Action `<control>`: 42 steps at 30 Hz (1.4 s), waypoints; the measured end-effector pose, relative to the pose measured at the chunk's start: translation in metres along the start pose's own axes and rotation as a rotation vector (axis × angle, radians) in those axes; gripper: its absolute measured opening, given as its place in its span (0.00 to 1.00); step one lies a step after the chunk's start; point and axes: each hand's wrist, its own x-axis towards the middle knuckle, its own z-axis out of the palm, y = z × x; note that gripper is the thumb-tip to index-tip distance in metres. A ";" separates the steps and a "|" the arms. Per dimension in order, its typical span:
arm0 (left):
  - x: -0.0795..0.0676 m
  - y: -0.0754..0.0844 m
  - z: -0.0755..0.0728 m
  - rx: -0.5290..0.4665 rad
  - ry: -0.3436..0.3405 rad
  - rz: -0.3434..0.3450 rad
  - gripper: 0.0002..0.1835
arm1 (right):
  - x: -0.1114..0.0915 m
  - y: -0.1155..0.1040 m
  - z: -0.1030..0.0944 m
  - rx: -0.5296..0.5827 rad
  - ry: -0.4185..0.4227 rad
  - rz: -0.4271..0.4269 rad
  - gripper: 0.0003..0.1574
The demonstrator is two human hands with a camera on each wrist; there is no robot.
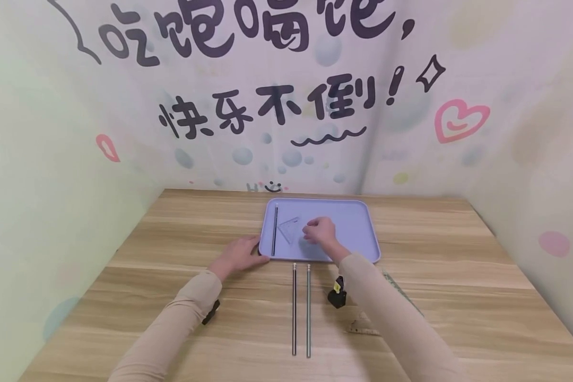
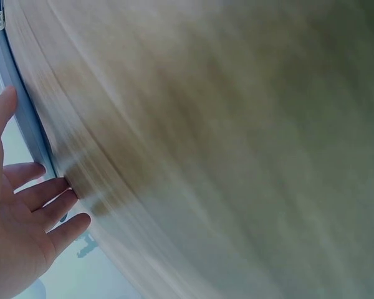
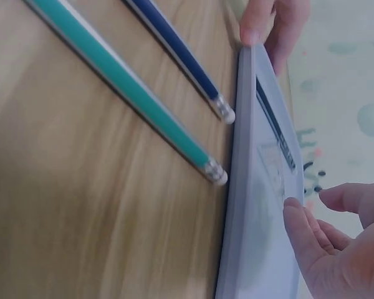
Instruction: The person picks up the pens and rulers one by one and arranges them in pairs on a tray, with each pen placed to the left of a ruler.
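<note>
A pale lilac tray (image 1: 344,209) lies on the wooden table. My left hand (image 1: 241,253) rests at its near left corner, fingers spread loosely along the edge and thumb at the front rim. Over the tray's middle hovers my right hand (image 1: 321,232). In the right wrist view its thumb and fingers (image 3: 299,227) are apart, with nothing between them. Just left of that hand, a clear set square (image 1: 288,231) lies in the tray. A dark pencil (image 1: 275,231) lies along the tray's left side.
In front of the tray, a navy pencil (image 1: 294,313) and a teal pencil (image 1: 308,313) lie side by side, eraser ends toward it. A green ruler (image 1: 403,294) and a clear measuring piece (image 1: 363,330) are partly hidden by the right forearm. A printed curtain (image 1: 248,159) hangs behind the table.
</note>
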 end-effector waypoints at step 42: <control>0.003 0.003 0.001 -0.018 -0.011 -0.013 0.36 | -0.064 0.005 -0.008 -0.430 -0.189 -0.368 0.51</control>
